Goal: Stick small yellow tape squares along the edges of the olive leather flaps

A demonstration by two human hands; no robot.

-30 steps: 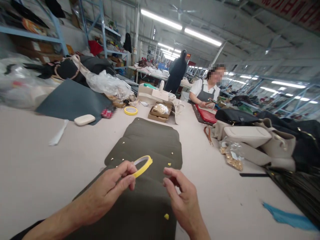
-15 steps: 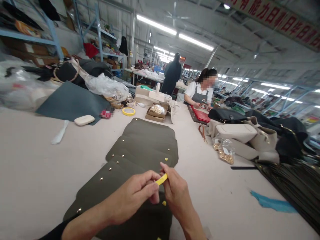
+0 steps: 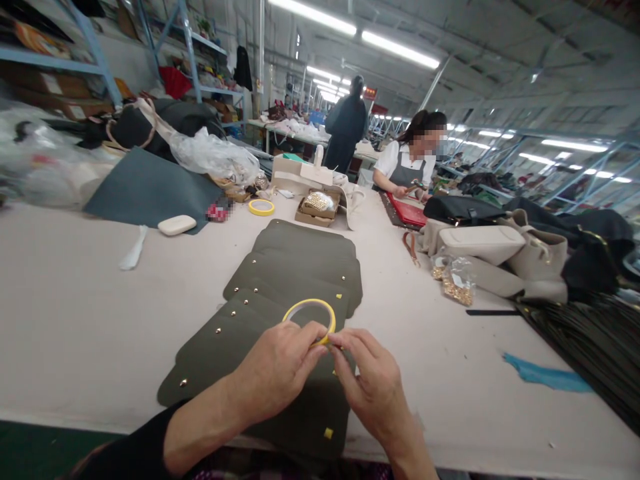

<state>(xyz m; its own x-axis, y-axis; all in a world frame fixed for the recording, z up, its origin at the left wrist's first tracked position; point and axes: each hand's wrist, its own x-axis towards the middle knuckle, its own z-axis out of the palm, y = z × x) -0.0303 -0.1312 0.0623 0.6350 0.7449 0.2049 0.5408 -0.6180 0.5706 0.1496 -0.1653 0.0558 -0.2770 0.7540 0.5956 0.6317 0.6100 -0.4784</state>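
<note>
My left hand (image 3: pixel 280 363) is closed on a roll of yellow tape (image 3: pixel 331 319), which stands up in a ring above the fingers. The fingertips of my right hand (image 3: pixel 374 380) pinch at the roll's right lower edge, where the tape's end seems to be; that bit is mostly hidden. Both hands are over a row of overlapping dark olive panels (image 3: pixel 310 250), leather-like, with small gold studs along the left side. Little yellow tape pieces (image 3: pixel 329 433) stick to the panels' right side.
Another yellow tape roll (image 3: pixel 261 207) lies beyond the panels, near a small cardboard box (image 3: pixel 316 215) of gold parts. Beige bags (image 3: pixel 483 243) and a stack of dark pieces (image 3: pixel 583 353) are at right. Across the table a person (image 3: pixel 407 163) handles a red piece.
The tape roll has turned and now shows as an upright ring between my hands. My right hand has shifted a little right and down. The camera view has tilted down slightly.
</note>
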